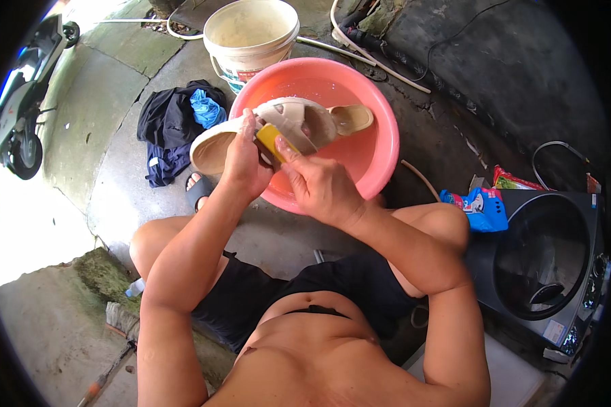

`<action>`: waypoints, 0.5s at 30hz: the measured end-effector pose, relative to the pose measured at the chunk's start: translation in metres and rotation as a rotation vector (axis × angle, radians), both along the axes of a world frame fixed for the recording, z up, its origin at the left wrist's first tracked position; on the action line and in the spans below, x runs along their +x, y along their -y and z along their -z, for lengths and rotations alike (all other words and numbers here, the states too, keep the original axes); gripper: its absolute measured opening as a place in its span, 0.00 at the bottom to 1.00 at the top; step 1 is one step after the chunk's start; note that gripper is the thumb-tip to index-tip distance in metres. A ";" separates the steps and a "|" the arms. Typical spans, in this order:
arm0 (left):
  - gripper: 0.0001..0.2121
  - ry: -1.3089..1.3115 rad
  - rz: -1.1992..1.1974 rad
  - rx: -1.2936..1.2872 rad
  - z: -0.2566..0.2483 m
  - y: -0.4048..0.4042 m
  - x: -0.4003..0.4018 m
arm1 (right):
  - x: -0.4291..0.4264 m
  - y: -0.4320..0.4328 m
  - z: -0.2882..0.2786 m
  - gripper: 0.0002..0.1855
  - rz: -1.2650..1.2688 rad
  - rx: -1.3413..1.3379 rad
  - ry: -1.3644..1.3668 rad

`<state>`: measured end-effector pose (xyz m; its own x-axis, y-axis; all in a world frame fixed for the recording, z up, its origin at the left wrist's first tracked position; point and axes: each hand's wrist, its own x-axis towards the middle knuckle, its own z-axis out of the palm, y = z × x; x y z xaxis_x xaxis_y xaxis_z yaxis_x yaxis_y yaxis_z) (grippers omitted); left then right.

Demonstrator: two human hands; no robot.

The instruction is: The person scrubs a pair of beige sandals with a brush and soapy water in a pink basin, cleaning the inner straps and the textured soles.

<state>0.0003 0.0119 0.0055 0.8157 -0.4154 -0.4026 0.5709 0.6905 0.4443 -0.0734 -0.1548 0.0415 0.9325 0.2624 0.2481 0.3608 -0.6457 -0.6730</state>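
My left hand [247,165] grips a beige sandal [211,150] over the near left rim of a pink plastic basin [389,147]; its pale insole sticks out to the left of my wrist. In my right hand [318,185] is a yellow scrubbing brush [274,142], held against the sandal beside my left fingers. The brush's bristles are hidden. Just beyond the brush, a cream sandal with crossed straps [298,119] is over the basin. A tan sandal heel [355,119] shows at its right; I cannot tell whether it is a separate sandal. Water lies in the basin.
Behind the basin stands a white plastic bucket [252,43]. Dark clothes [168,119] with a blue cloth [207,109] lie at left. A blue detergent bag [481,208] and a front-loading washing machine [542,259] are at right. A scooter [25,117] is parked far left.
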 end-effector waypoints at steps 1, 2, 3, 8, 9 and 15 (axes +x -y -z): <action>0.28 -0.008 0.007 0.000 -0.002 0.005 -0.004 | 0.005 0.005 -0.002 0.23 0.007 0.000 -0.008; 0.28 -0.022 0.034 0.042 -0.004 0.011 -0.008 | 0.021 0.013 -0.004 0.22 0.063 -0.051 0.009; 0.29 -0.035 0.061 0.086 -0.011 0.017 -0.013 | 0.035 0.020 -0.005 0.22 0.120 -0.100 0.025; 0.33 0.039 0.031 0.039 -0.004 0.006 -0.006 | 0.043 0.012 0.012 0.22 0.104 0.037 0.024; 0.33 0.045 0.034 0.036 -0.004 0.005 -0.002 | 0.030 0.006 0.012 0.22 0.051 0.083 0.011; 0.21 0.112 0.120 -0.036 -0.024 0.007 -0.011 | 0.053 0.026 0.007 0.20 0.140 0.020 0.246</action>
<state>-0.0112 0.0044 0.0291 0.7986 -0.5245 -0.2950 0.5980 0.6371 0.4863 -0.0201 -0.1808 0.0347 0.8706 0.1275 0.4752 0.4227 -0.6881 -0.5898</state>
